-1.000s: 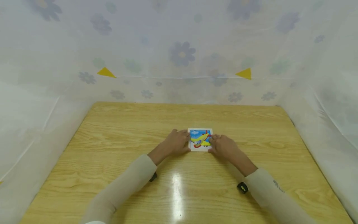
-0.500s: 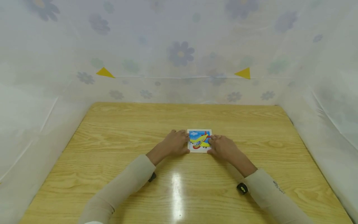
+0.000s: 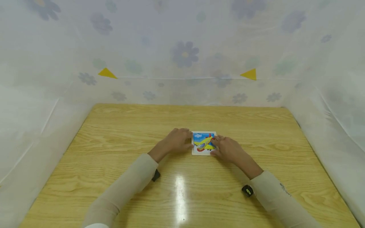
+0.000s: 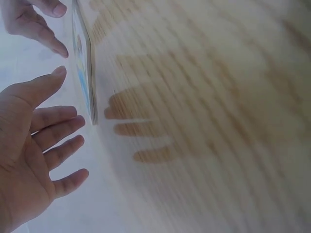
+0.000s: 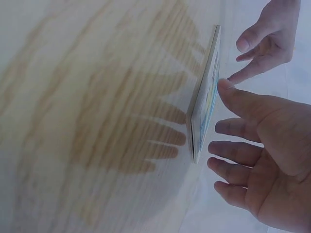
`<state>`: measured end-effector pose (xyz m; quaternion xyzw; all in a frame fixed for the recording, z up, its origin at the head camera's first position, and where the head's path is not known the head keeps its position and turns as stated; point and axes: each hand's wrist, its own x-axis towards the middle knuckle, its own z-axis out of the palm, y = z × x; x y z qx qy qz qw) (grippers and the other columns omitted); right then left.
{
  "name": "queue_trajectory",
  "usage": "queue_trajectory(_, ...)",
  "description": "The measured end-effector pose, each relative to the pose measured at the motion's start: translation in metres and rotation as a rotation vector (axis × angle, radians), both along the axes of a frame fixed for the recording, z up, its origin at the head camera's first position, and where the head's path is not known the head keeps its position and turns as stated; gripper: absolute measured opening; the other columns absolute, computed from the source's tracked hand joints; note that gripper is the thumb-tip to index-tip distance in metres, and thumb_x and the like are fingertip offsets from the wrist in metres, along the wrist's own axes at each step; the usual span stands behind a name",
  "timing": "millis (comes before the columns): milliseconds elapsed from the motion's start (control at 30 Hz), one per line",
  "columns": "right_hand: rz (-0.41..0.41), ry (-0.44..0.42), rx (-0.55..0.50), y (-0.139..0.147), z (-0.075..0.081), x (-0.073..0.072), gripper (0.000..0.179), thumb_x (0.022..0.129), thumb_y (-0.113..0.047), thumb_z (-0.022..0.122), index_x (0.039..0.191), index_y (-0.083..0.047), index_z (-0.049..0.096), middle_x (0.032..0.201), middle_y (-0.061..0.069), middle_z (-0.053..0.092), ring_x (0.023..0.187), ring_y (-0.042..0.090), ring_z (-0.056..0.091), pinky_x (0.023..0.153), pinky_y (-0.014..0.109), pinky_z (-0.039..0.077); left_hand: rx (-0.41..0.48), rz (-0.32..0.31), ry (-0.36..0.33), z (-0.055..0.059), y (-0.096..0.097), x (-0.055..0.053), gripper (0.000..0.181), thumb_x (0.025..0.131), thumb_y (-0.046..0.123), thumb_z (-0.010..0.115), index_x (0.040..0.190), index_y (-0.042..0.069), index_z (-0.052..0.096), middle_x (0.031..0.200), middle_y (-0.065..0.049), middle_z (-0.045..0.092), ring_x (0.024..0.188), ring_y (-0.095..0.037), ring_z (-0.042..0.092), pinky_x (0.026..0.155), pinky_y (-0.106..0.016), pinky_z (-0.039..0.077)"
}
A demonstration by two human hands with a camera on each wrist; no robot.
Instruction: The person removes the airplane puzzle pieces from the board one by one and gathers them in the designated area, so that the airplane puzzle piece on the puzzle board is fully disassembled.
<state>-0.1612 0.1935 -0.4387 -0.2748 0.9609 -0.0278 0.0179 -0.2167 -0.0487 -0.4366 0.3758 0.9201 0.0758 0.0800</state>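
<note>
A flat square picture board (image 3: 203, 143) with a yellow and red airplane on blue sky and a white border lies on the table. At its left edge hovers my left hand (image 3: 178, 141), fingers loosely extended; the left wrist view shows this hand (image 4: 29, 141) with thumb and fingers apart and nothing between them. My right hand (image 3: 229, 149) reaches over the board's right edge with relaxed fingers. In the right wrist view, the right hand's thumb tip (image 5: 224, 86) is beside the board (image 5: 208, 99); whether it touches is unclear.
The wood-grain table (image 3: 128, 126) extends around the board, with a bright light reflection in front. A white floral curtain (image 3: 159, 57) encloses its back and sides, with two yellow triangles on the back. Black devices (image 3: 247, 191) sit under the sleeves.
My left hand has lifted slightly from the board's left edge, its fingers shifting away from the table. The right hand stays nearly in place. The board has barely moved.
</note>
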Motion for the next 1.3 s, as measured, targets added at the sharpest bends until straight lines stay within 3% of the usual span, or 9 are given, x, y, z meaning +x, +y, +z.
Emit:
queue_trajectory(200, 0.079, -0.015, -0.064, 0.000, -0.004, -0.003, 0.054, 0.086, -0.038, 0.067, 0.126, -0.002, 0.060, 0.136, 0.023, 0.051, 0.127, 0.042, 0.047, 0.103, 0.052, 0.040, 0.085, 0.069, -0.056, 0.001, 0.005, -0.008, 0.045, 0.089, 0.040, 0.063, 0.124, 0.012, 0.062, 0.126, -0.004, 0.061, 0.120, -0.022, 0.054, 0.102, -0.042, 0.043)
queue_trajectory(400, 0.117, -0.053, -0.049, -0.002, -0.004, -0.006, 0.057, 0.089, -0.039, 0.062, 0.134, -0.006, 0.053, 0.144, 0.024, 0.042, 0.133, 0.042, 0.040, 0.107, 0.054, 0.035, 0.078, 0.100, -0.120, 0.007, 0.012, -0.014, 0.043, 0.088, 0.036, 0.066, 0.122, 0.010, 0.063, 0.122, -0.006, 0.060, 0.115, -0.022, 0.054, 0.098, -0.038, 0.046)
queue_trajectory(667, 0.164, -0.068, -0.053, -0.008, -0.003, -0.014, 0.058, 0.088, -0.042, 0.063, 0.134, -0.008, 0.054, 0.144, 0.026, 0.041, 0.132, 0.043, 0.040, 0.104, 0.057, 0.036, 0.073, 0.131, -0.181, 0.008, 0.018, -0.016, 0.041, 0.088, 0.032, 0.067, 0.121, 0.008, 0.061, 0.120, -0.007, 0.058, 0.111, -0.021, 0.054, 0.096, -0.035, 0.046)
queue_trajectory(867, 0.168, -0.100, -0.032, -0.009, -0.002, -0.017, 0.057, 0.087, -0.041, 0.065, 0.134, -0.010, 0.055, 0.143, 0.028, 0.041, 0.131, 0.042, 0.041, 0.102, 0.059, 0.037, 0.073, 0.141, -0.190, 0.005, 0.021, -0.020, 0.044, 0.086, 0.034, 0.070, 0.120, 0.008, 0.061, 0.118, -0.006, 0.058, 0.109, -0.021, 0.053, 0.095, -0.035, 0.046)
queue_trajectory(1100, 0.180, -0.152, -0.023, -0.011, -0.003, -0.020, 0.056, 0.086, -0.039, 0.067, 0.132, -0.010, 0.056, 0.141, 0.029, 0.042, 0.117, 0.043, 0.054, 0.094, 0.051, 0.047, 0.097, 0.127, -0.193, -0.001, 0.025, -0.022, 0.045, 0.084, 0.033, 0.072, 0.119, 0.007, 0.062, 0.115, -0.006, 0.058, 0.105, -0.020, 0.053, 0.093, -0.033, 0.046)
queue_trajectory(1300, 0.187, -0.144, -0.015, -0.013, -0.003, -0.020, 0.055, 0.085, -0.037, 0.068, 0.131, -0.009, 0.057, 0.140, 0.030, 0.043, 0.116, 0.042, 0.055, 0.092, 0.048, 0.049, 0.074, 0.145, -0.197, 0.000, 0.028, -0.022, 0.045, 0.083, 0.032, 0.073, 0.119, 0.008, 0.062, 0.115, -0.006, 0.057, 0.107, -0.020, 0.053, 0.094, -0.035, 0.046)
